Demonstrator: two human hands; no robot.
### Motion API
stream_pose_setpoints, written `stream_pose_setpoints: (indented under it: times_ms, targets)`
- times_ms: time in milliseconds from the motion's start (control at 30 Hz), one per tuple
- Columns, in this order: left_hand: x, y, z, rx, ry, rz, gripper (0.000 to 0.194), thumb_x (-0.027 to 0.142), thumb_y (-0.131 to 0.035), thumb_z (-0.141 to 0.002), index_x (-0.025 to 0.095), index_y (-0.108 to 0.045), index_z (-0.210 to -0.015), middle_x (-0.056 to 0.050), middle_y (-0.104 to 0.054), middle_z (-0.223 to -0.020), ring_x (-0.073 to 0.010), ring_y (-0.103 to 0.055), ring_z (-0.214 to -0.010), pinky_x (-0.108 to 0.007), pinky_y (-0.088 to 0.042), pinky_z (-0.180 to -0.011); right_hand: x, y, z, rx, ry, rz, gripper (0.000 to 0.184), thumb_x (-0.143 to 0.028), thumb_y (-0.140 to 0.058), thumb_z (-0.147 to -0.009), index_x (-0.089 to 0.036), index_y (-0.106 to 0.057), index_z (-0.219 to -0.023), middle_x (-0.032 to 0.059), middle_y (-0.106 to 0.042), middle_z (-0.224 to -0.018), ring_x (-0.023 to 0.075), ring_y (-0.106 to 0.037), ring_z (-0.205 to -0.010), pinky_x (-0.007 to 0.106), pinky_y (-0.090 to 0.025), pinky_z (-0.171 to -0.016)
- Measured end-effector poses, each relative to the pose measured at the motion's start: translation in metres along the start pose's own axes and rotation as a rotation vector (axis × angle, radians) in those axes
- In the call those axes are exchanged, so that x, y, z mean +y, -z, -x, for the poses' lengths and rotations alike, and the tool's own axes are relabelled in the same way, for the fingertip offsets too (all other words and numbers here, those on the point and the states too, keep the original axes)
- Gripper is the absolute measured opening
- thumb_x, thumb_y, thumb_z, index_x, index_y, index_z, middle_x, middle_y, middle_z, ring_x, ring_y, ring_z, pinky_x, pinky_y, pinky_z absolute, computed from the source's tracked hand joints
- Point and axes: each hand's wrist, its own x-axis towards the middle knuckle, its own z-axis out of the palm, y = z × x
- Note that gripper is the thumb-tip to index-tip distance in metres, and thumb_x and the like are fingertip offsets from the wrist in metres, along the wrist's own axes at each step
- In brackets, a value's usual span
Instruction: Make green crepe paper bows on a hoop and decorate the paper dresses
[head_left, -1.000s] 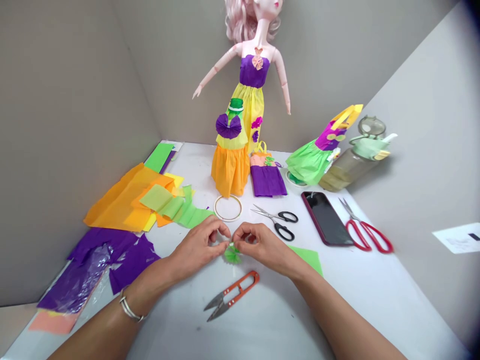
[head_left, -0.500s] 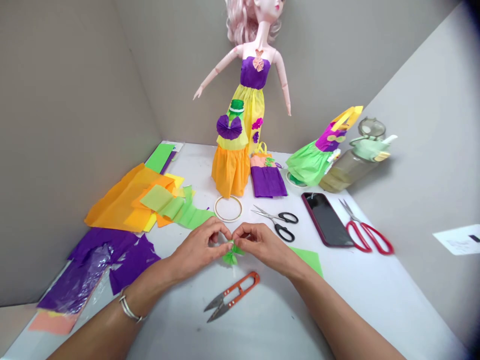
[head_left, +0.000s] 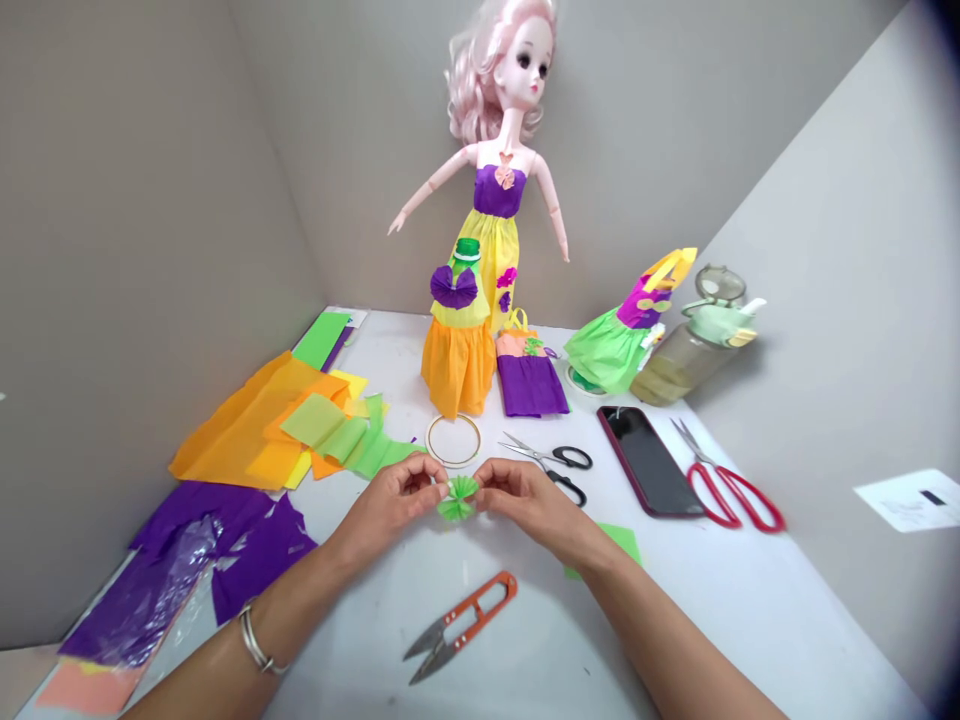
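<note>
Between my hands is a small pleated green paper bow (head_left: pixel 458 498), its two fans spread above and below a pinched middle. My left hand (head_left: pixel 409 493) pinches its left side between thumb and fingertips. On the opposite side, my right hand (head_left: pixel 517 495) grips the bow's right edge, the fingers curled. Orange-handled thread snips (head_left: pixel 463 628) lie on the table just in front of the bow. Behind the hands rests a roll of tape (head_left: pixel 453 441), and black-handled scissors (head_left: pixel 551 460) lie partly behind my right hand.
A doll (head_left: pixel 499 190) stands at the back, near a bottle in an orange paper skirt (head_left: pixel 457 365). Purple paper (head_left: pixel 262 550) and orange paper (head_left: pixel 247 420) cover the left side. A phone (head_left: pixel 649 460), red-handled scissors (head_left: pixel 731 490) and a drink bottle (head_left: pixel 690 350) are at the right.
The green bow, mostly covered by my fingers before, now shows with its pleats fanned out. My hands have moved slightly apart. The head view has tilted up a little.
</note>
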Motion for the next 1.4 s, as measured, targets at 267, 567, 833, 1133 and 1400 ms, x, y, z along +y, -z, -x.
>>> stream_pose_setpoints:
  times_ms: [267, 567, 833, 1133, 1400]
  targets:
    - [-0.001, 0.006, -0.001, 0.093, 0.014, -0.161, 0.025, 0.042, -0.055, -0.084, 0.021, -0.054, -0.096, 0.005, -0.038, -0.067, -0.0133, -0.042, -0.064, -0.024, -0.033, -0.061, 0.000, 0.001, 0.003, -0.059, -0.061, 0.072, 0.006, -0.018, -0.057, -0.077, -0.017, -0.062, -0.076, -0.0034, -0.056, -0.064, 0.0102, -0.048, -0.059, 0.021, -0.036, -0.058]
    - [0.001, 0.005, -0.003, 0.252, -0.009, -0.255, 0.013, 0.032, -0.052, -0.086, 0.022, -0.056, -0.092, 0.004, -0.044, -0.070, -0.0140, -0.046, -0.066, -0.025, -0.040, -0.065, 0.011, 0.026, -0.004, 0.386, 0.113, 0.600, 0.018, -0.023, -0.044, -0.092, -0.020, -0.061, -0.088, 0.0015, -0.061, -0.074, 0.0149, -0.054, -0.062, 0.025, -0.041, -0.057]
    - [-0.003, 0.003, -0.009, 0.281, -0.105, -0.320, 0.004, 0.023, -0.050, -0.086, 0.022, -0.054, -0.087, -0.001, -0.056, -0.089, -0.0148, -0.053, -0.072, -0.028, -0.045, -0.072, 0.036, 0.007, -0.026, 0.272, 0.362, 1.141, 0.037, -0.005, -0.045, -0.090, -0.024, -0.057, -0.119, 0.0091, -0.057, -0.127, 0.0253, -0.055, -0.102, 0.039, -0.051, -0.081]
    - [-0.003, 0.014, -0.008, 0.337, -0.172, -0.358, 0.008, 0.023, -0.054, -0.085, 0.026, -0.057, -0.092, -0.005, -0.060, -0.111, -0.0216, -0.056, -0.107, -0.034, -0.044, -0.094, 0.010, 0.011, -0.019, 0.176, 0.291, 0.616, 0.014, -0.021, -0.047, -0.096, -0.023, -0.059, -0.088, 0.0016, -0.064, -0.086, 0.0177, -0.059, -0.083, 0.032, -0.045, -0.085]
    - [-0.003, 0.008, -0.002, 0.362, -0.226, -0.311, 0.006, 0.025, -0.060, -0.084, 0.025, -0.054, -0.084, -0.005, -0.061, -0.115, -0.0210, -0.058, -0.109, -0.034, -0.045, -0.096, 0.008, 0.006, -0.009, 0.163, 0.370, 0.640, 0.015, -0.021, -0.043, -0.097, -0.023, -0.056, -0.090, 0.0026, -0.062, -0.084, 0.0175, -0.057, -0.078, 0.032, -0.043, -0.079]
